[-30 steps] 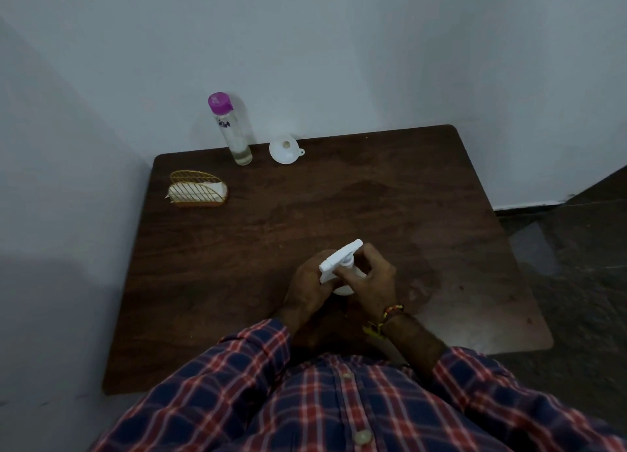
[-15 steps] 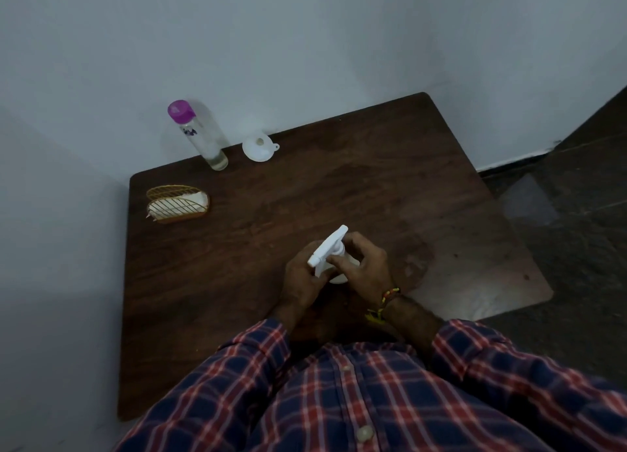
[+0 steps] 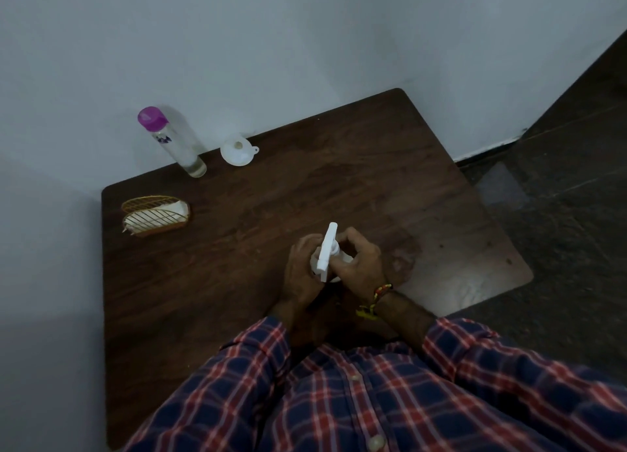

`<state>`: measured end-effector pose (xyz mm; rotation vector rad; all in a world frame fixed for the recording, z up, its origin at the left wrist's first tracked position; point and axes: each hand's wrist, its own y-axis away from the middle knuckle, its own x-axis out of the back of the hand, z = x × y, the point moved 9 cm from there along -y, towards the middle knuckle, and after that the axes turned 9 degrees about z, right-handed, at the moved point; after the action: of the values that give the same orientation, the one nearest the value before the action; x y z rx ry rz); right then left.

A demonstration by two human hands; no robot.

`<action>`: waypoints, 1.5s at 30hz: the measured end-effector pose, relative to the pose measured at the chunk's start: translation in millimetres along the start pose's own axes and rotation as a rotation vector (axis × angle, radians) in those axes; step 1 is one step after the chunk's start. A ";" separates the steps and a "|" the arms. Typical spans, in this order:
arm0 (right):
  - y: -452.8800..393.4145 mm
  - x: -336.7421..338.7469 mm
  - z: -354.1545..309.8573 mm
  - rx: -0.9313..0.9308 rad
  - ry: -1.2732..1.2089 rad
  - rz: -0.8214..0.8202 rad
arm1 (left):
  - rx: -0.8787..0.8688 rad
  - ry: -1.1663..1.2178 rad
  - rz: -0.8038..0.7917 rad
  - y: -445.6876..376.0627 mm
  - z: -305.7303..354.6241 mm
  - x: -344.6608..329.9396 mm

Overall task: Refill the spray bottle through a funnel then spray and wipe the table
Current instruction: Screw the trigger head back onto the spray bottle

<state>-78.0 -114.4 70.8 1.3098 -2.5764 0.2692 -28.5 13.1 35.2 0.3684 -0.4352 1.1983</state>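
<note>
A white spray bottle stands near the middle of the dark wooden table, its trigger head pointing away from me. My left hand wraps the bottle's body from the left. My right hand grips the neck and head from the right. Most of the bottle's body is hidden by both hands. A white funnel rests at the table's far edge. Beside it stands a clear bottle with a purple cap, holding a little liquid at its bottom.
A gold wire holder with white napkins sits at the far left of the table. Grey walls border the table at the back and left. Dark floor lies to the right. A wet-looking patch shines near the right front corner.
The spray head has turned from pointing up-right to pointing nearly straight away from me. My head has tilted, so the table appears rotated. Both hands stay on the bottle.
</note>
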 end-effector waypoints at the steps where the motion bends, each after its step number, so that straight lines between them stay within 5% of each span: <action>1: -1.4 -0.6 0.8 0.002 0.007 -0.017 | 0.022 0.027 -0.053 2.7 -1.5 -1.5; 4: -4.4 -3.4 7.1 -0.010 0.043 -0.083 | 0.118 0.102 -0.203 7.4 -15.9 -13.1; 12: -5.2 -0.8 9.9 0.088 0.096 -0.193 | 0.067 0.048 -0.204 7.7 -18.1 -20.0; 22: -49.2 29.6 -46.2 0.004 -0.114 -0.033 | -0.051 0.046 -0.100 -20.1 44.6 3.7; 28: -51.2 26.5 -82.9 0.096 -0.162 -0.346 | -0.027 0.075 -0.141 -25.6 59.1 19.7; 34: -54.2 30.2 -97.4 0.113 -0.088 -0.112 | -0.093 -0.001 -0.161 -22.6 79.1 31.6; 39: -46.1 19.5 -104.8 0.041 -0.189 -0.452 | -0.115 -0.023 -0.158 -18.8 82.8 39.4; 45: -43.6 28.5 -109.9 0.020 -0.108 -0.116 | -0.077 -0.071 0.024 -8.5 89.2 48.4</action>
<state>-44.9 -132.1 186.5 1.5145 -2.5781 0.2089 -17.3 5.4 136.1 0.3403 -0.5471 1.1911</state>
